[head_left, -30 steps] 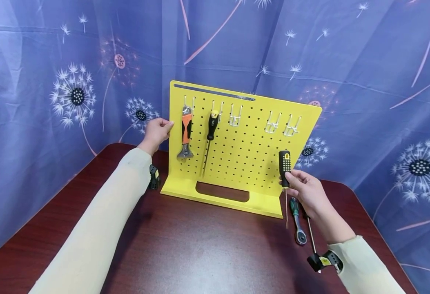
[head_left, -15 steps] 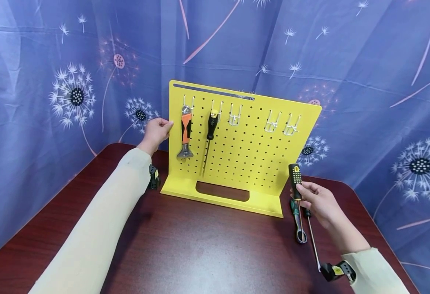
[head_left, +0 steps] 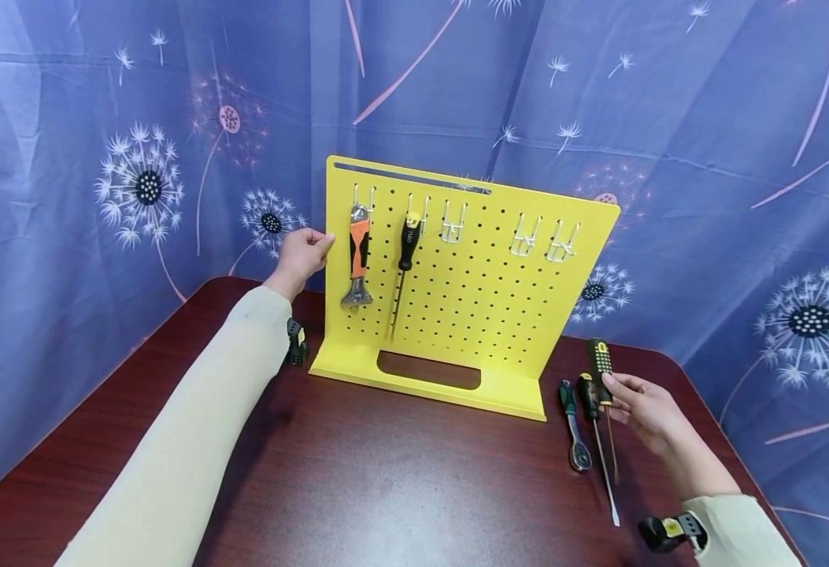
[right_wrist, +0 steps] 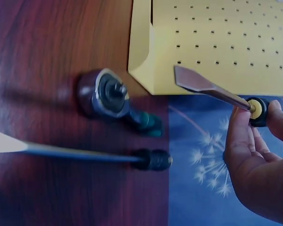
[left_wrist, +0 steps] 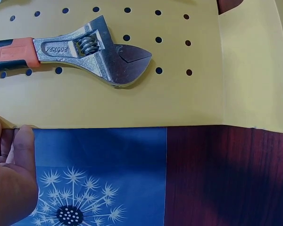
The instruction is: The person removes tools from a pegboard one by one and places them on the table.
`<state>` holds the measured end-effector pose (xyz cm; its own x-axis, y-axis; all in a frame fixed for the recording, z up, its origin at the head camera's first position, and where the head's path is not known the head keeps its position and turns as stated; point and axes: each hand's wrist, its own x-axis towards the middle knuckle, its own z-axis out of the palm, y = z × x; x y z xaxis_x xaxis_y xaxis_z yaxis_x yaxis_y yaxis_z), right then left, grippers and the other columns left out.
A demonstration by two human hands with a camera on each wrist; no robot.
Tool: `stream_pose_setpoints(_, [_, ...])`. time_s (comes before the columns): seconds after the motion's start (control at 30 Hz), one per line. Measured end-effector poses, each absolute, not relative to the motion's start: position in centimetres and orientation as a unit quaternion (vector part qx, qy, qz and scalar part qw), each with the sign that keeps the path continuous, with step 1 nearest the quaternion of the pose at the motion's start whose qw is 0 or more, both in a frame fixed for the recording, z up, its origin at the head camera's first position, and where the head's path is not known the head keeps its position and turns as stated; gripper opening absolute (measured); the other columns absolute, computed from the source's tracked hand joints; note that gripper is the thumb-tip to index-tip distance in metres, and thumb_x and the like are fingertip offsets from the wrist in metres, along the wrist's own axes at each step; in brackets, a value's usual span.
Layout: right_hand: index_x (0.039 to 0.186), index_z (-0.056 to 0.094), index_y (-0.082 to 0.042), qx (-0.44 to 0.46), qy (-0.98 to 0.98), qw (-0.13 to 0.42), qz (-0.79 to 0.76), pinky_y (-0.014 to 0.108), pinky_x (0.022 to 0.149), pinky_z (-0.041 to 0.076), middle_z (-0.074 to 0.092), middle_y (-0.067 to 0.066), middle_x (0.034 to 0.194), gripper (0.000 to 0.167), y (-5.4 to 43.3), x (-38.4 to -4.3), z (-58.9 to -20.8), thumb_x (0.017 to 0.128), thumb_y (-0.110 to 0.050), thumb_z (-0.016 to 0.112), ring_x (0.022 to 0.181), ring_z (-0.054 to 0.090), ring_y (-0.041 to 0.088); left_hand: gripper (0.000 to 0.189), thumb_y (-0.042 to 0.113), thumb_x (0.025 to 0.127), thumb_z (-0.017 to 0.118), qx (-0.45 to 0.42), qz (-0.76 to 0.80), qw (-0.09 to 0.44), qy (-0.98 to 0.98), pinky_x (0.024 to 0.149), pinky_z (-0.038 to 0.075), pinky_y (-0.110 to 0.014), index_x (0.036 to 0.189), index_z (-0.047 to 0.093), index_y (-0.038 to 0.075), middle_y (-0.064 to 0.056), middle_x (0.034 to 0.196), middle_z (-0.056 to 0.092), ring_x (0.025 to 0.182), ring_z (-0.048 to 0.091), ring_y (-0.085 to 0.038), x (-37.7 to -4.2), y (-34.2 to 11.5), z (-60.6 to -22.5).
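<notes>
My left hand [head_left: 304,258] pinches the left edge of a yellow pegboard [head_left: 471,299], thumb and fingers at its side. Close to that hand an adjustable wrench [left_wrist: 89,52] with an orange and black handle hangs on a hook. At the right my right hand [head_left: 644,405] holds a flat-blade screwdriver [head_left: 600,366] by its black and yellow handle, blade pointing down. Its flat tip [right_wrist: 193,79] shows in the right wrist view. Just left of it on the table lie another flat-blade screwdriver [head_left: 601,449] and a ratchet wrench [head_left: 574,429] with a green and black handle.
A black and yellow screwdriver [head_left: 409,244] hangs beside the wrench. White double hooks [head_left: 523,236] with nothing on them stick out of the board's upper part. The board stands on a dark red wooden table [head_left: 386,465], with a blue dandelion curtain [head_left: 244,94] behind.
My right hand has moved right and down with the screwdriver, away from the pegboard and past the ratchet wrench and the lying screwdriver. The left hand stays on the board's edge.
</notes>
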<state>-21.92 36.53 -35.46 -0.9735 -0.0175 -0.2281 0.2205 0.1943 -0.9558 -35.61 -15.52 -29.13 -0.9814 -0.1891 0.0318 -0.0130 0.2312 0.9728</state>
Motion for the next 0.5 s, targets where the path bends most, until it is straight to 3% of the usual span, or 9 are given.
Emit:
stream_pose_setpoints(0.2, [0.102, 0.061, -0.027, 0.070, 0.774, 0.109, -0.620, 0.017, 0.076, 0.061, 0.072, -0.019, 0.087, 0.009, 37.9, -21.9, -36.0, 0.107, -0.029, 0.055, 0.084, 0.070, -0.003, 0.034, 0.024, 0.108, 0.053, 0.059, -0.621, 0.069, -0.779, 0.108, 0.053, -0.043, 0.125, 0.060, -0.004, 0.000, 0.099, 0.051, 0.079, 0.048, -0.010, -35.5, -15.5, -29.1])
stream_pose_setpoints(0.37, [0.106, 0.060, -0.024, 0.083, 0.773, 0.116, -0.618, 0.018, 0.075, 0.062, 0.073, -0.018, 0.086, 0.008, 38.7, -21.8, -36.6, 0.107, -0.029, 0.054, 0.082, 0.071, -0.002, 0.035, 0.026, 0.108, 0.052, 0.057, -0.613, 0.070, -0.785, 0.099, 0.055, -0.035, 0.125, 0.061, -0.004, -0.001, 0.098, 0.052, 0.078, 0.048, -0.010, -35.4, -15.4, -29.2])
stream_pose_setpoints(0.5, [0.104, 0.061, -0.023, 0.090, 0.771, 0.121, -0.619, 0.018, 0.072, 0.061, 0.073, -0.017, 0.084, 0.008, 39.5, -21.7, -36.8, 0.108, -0.028, 0.054, 0.079, 0.071, -0.002, 0.035, 0.025, 0.108, 0.052, 0.054, -0.612, 0.069, -0.786, 0.105, 0.054, -0.039, 0.125, 0.061, -0.004, -0.001, 0.100, 0.052, 0.082, 0.049, -0.011, -35.4, -15.2, -29.2])
